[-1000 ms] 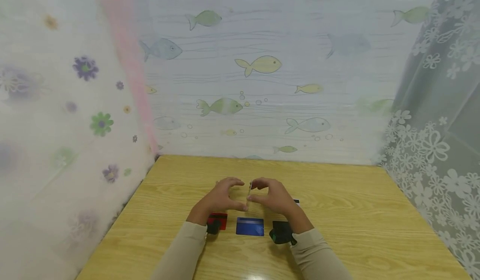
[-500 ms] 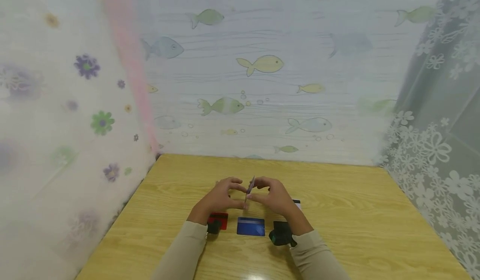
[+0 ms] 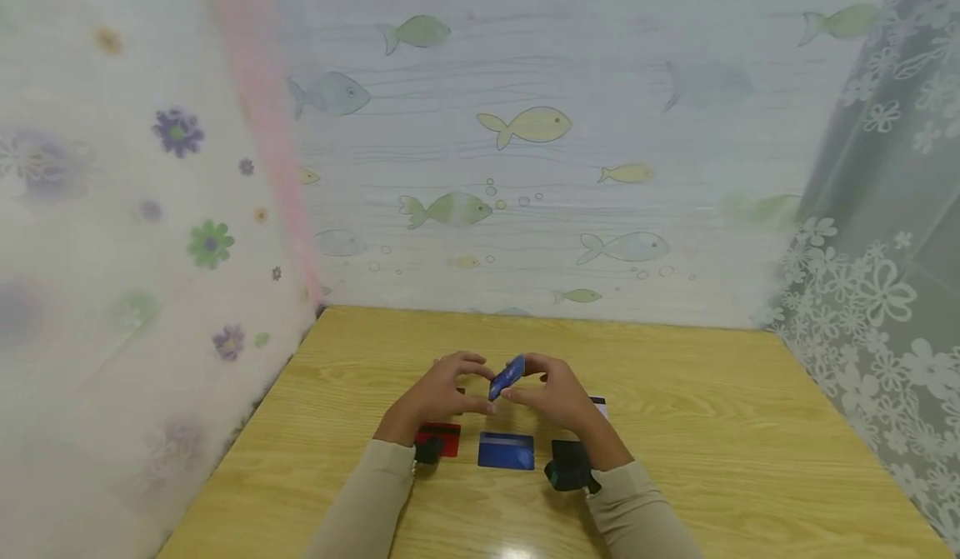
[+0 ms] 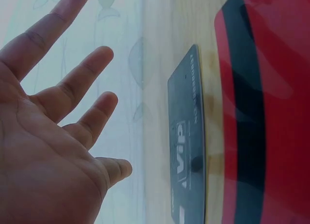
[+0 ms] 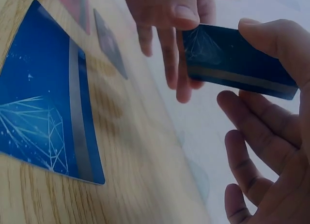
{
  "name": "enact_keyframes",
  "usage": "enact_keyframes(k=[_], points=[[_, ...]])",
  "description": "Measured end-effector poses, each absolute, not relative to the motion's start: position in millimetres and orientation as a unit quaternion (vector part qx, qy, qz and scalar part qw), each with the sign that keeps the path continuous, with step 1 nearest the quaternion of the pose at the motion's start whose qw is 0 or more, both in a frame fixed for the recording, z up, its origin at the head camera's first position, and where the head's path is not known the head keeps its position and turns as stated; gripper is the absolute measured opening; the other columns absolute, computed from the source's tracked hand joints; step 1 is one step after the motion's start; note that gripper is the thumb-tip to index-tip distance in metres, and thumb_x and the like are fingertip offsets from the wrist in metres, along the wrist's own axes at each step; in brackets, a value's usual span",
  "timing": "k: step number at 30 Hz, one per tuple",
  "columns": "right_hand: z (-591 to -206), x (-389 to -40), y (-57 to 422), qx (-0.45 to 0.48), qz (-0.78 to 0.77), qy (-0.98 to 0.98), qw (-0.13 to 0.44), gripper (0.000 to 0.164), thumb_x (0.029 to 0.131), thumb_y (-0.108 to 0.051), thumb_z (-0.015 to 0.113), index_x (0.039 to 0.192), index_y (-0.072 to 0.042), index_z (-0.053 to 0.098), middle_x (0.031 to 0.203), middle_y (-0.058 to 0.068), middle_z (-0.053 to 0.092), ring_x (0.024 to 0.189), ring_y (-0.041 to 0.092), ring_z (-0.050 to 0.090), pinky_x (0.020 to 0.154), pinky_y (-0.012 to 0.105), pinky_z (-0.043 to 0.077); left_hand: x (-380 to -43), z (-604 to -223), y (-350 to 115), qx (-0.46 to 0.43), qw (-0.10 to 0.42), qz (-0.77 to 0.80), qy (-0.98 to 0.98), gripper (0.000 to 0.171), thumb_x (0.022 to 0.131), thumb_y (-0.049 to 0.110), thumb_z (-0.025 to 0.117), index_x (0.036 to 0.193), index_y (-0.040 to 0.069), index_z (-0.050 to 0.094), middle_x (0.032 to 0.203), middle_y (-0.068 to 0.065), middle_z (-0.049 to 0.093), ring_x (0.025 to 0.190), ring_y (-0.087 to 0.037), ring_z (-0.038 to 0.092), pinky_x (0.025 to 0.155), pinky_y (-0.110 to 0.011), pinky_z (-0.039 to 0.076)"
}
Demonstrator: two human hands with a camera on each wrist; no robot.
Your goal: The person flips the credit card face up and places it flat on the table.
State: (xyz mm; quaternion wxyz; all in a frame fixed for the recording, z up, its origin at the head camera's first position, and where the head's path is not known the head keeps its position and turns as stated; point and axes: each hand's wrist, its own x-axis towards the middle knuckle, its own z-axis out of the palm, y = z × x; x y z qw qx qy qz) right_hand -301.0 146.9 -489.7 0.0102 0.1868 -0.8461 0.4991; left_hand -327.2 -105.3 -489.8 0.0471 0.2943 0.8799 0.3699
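A blue card (image 3: 508,376) with a grey stripe is held up between both hands, above the table. My right hand (image 3: 558,392) pinches its right part by the long edges, thumb on one edge and index finger on the other, as the right wrist view shows; the other fingers stay loose. At the card's left end, the thumb and index finger of my left hand (image 3: 442,392) hold the corners. Its other fingers are spread in the left wrist view. Below lie a second blue card (image 5: 34,98), a red card (image 4: 286,112) and a dark card marked VIP (image 4: 186,137).
A white card with a black stripe (image 3: 599,406) lies partly hidden beyond the right wrist. Dark camera mounts (image 3: 567,466) hang under the wrists, close to the cards. The wooden table (image 3: 697,426) ends at a fish-patterned curtain (image 3: 525,251).
The held card has turned from edge-on to showing its blue face, tilting toward the right. Both hands stay nearly in place, their fingers shifting slightly around it.
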Motion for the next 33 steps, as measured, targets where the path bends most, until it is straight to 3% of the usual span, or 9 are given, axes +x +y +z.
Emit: enact_keyframes(k=[10, 15, 21, 28, 33], points=[[-494, -304, 152, 0.183, 0.508, -0.842, 0.004, 0.045, 0.086, -0.036, 0.086, 0.126, -0.020, 0.070, 0.112, -0.007, 0.072, 0.113, 0.019, 0.062, 0.104, 0.054, 0.043, -329, -490, -109, 0.298, 0.043, 0.384, 0.873, 0.040, 0.089, 0.038, 0.082, 0.125, 0.024, 0.074, 0.152, -0.008, 0.053, 0.150, -0.040, 0.036, 0.119, -0.075, 0.017], [-495, -303, 154, 0.186, 0.494, -0.850, 0.007, 0.046, 0.085, -0.036, 0.086, 0.125, -0.022, 0.069, 0.119, -0.005, 0.070, 0.115, 0.020, 0.061, 0.103, 0.052, 0.044, -330, -489, -110, 0.304, 0.033, 0.377, 0.874, 0.044, 0.087, 0.045, 0.082, 0.125, 0.024, 0.074, 0.152, -0.008, 0.053, 0.151, -0.040, 0.035, 0.119, -0.077, 0.008], [-495, -300, 156, 0.181, 0.474, -0.862, 0.005, 0.044, 0.085, -0.038, 0.087, 0.124, -0.026, 0.070, 0.120, -0.003, 0.070, 0.114, 0.024, 0.061, 0.091, 0.045, 0.052, -332, -488, -112, 0.312, 0.018, 0.360, 0.879, 0.046, 0.085, 0.047, 0.082, 0.124, 0.024, 0.074, 0.150, -0.007, 0.055, 0.151, -0.040, 0.034, 0.117, -0.079, 0.003], [-495, -297, 161, 0.175, 0.461, -0.870, 0.006, 0.044, 0.085, -0.040, 0.086, 0.124, -0.027, 0.071, 0.118, -0.005, 0.070, 0.113, 0.022, 0.061, 0.099, 0.055, 0.047, -333, -489, -114, 0.304, 0.018, 0.342, 0.889, 0.047, 0.084, 0.050, 0.083, 0.123, 0.025, 0.074, 0.149, -0.007, 0.056, 0.150, -0.039, 0.036, 0.117, -0.080, 0.003], [-497, -295, 166, 0.181, 0.455, -0.872, 0.009, 0.044, 0.085, -0.039, 0.086, 0.125, -0.028, 0.071, 0.123, -0.004, 0.069, 0.117, 0.027, 0.060, 0.098, 0.058, 0.048, -332, -489, -116, 0.300, 0.014, 0.338, 0.892, 0.047, 0.083, 0.049, 0.084, 0.122, 0.023, 0.075, 0.147, -0.008, 0.057, 0.147, -0.039, 0.040, 0.116, -0.080, 0.004]])
